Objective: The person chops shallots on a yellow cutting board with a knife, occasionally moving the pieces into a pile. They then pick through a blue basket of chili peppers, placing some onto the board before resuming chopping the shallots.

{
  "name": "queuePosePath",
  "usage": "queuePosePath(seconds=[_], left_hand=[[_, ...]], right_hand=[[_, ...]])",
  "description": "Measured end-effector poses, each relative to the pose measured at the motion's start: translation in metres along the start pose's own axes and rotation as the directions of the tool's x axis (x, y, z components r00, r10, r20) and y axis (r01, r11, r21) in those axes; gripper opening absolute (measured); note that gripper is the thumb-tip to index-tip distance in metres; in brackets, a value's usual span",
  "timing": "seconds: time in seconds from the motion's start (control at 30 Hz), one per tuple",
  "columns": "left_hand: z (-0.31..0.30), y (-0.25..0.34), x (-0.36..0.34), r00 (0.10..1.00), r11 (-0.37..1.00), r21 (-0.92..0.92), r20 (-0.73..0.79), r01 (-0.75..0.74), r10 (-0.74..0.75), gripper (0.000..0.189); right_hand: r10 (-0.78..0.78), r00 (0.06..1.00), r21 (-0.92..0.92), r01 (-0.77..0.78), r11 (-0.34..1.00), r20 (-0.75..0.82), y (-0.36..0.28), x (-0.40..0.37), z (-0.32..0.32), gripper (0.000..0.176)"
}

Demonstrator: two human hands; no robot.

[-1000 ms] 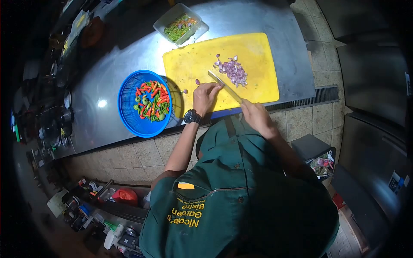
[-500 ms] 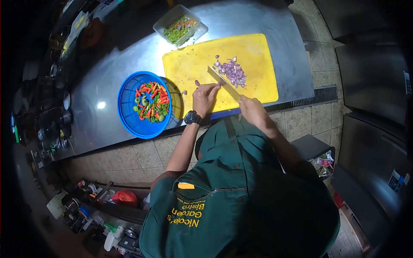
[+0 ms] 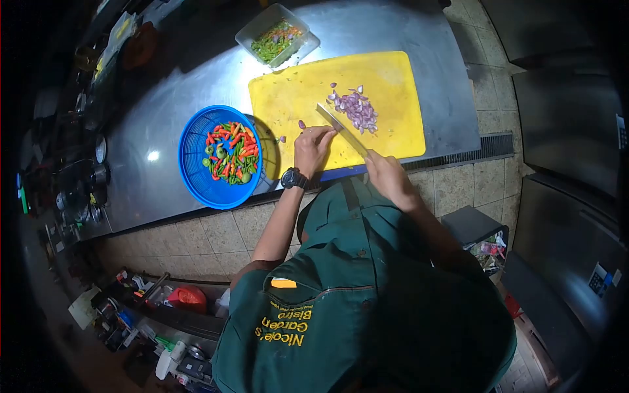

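Note:
My right hand [image 3: 388,175] is closed round the handle of a kitchen knife [image 3: 352,139], its blade slanting up and left across the yellow cutting board [image 3: 386,75]. Pinched fingers of my left hand [image 3: 310,149] hold a small purple shallot against the board beside the blade; the fingers and knife mostly hide it. Beyond the knife lies a pile of cut shallots [image 3: 358,112]. One loose shallot [image 3: 302,124] rests just above my left hand, and another small piece [image 3: 282,139] sits to its left, near the board's edge.
A blue plastic basket [image 3: 190,177] with red and green chillies and a few small green citrus fruits stands left of the board. Behind the board is a clear container [image 3: 247,34] of chopped vegetables. All stand on a steel table [image 3: 141,131].
Both hands keep nearly the same place, with the knife still beside the left fingertips. The whole view has shifted very slightly.

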State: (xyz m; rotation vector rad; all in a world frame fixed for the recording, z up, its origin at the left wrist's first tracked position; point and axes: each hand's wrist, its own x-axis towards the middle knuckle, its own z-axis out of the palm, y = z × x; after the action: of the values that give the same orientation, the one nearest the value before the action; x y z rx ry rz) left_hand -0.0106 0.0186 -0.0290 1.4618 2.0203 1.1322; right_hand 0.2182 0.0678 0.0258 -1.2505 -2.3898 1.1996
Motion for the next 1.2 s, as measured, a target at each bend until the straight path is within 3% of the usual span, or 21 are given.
queuePosePath(seconds=[0.47,0.87,0.97,1.03,1.2], left_hand=[[0.001,0.002,0.002,0.999,0.999,-0.028,0.013,0.037,-0.037,0.014],[0.0,0.002,0.003,1.0,1.0,-0.013,0.006,-0.011,0.011,0.012],[0.002,0.002,0.002,1.0,1.0,-0.023,0.007,0.008,-0.008,0.012],[0.002,-0.001,0.003,1.0,1.0,-0.016,0.0,-0.002,0.002,0.012],[0.006,0.009,0.009,0.999,0.996,0.086,-0.032,0.02,-0.017,0.013]], right_hand=[[0.023,1.0,-0.024,-0.023,0.999,-0.004,0.005,0.002,-0.001,0.032],[0.092,0.991,-0.018,-0.091,0.996,0.1,-0.005,0.008,-0.008,0.03],[0.071,0.996,-0.052,-0.068,0.996,0.048,-0.002,0.01,0.005,0.03],[0.135,0.985,-0.139,-0.12,0.983,0.105,-0.009,0.019,0.007,0.03],[0.1,0.995,-0.035,-0.1,0.994,0.0,0.01,0.009,0.014,0.029]])
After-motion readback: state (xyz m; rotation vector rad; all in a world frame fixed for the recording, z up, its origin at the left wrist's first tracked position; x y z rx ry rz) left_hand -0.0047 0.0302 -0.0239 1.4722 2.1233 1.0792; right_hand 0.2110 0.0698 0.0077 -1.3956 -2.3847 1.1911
